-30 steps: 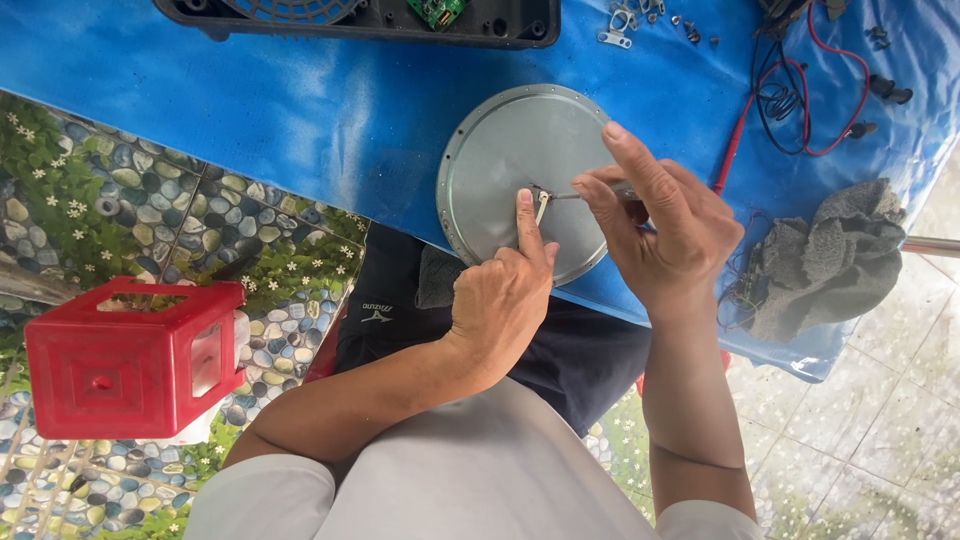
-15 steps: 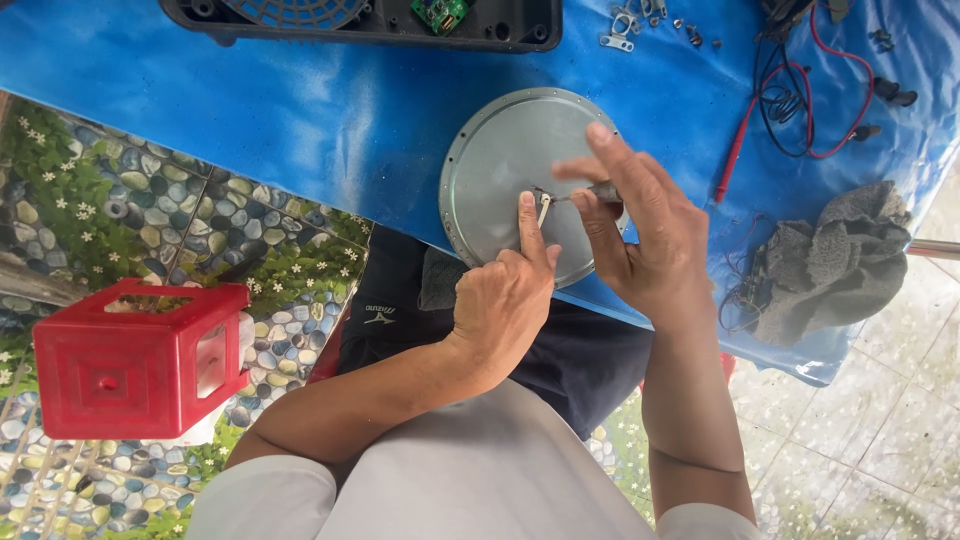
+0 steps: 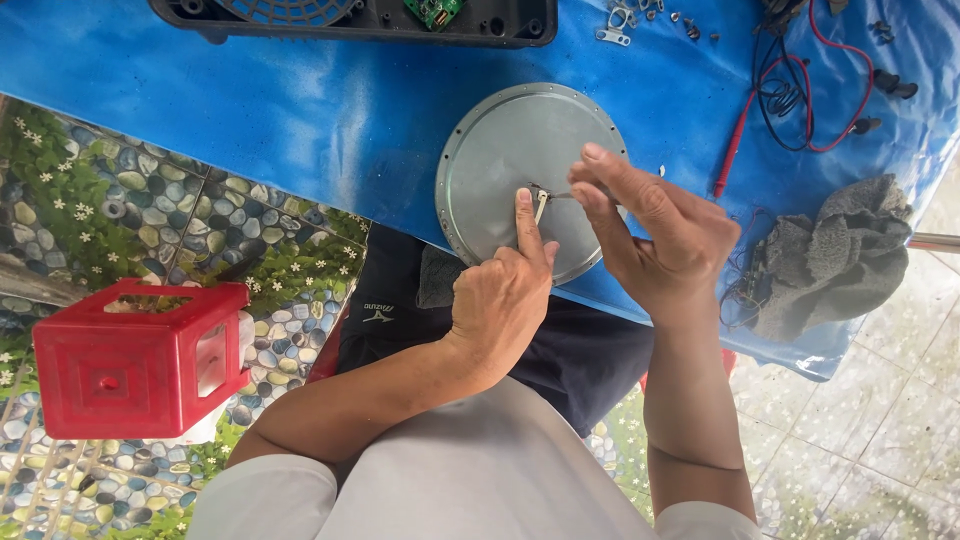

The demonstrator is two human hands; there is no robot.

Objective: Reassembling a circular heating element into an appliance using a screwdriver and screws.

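Round grey metal plate (image 3: 505,165) is laid flat on the blue-covered desk (image 3: 300,110), near its front edge. Its middle is pressed by the left hand (image 3: 500,300), fingers curled. A small thin metal piece (image 3: 541,205) is pinched by the right hand (image 3: 655,235). With a slip, the piece might be dropped and lost.
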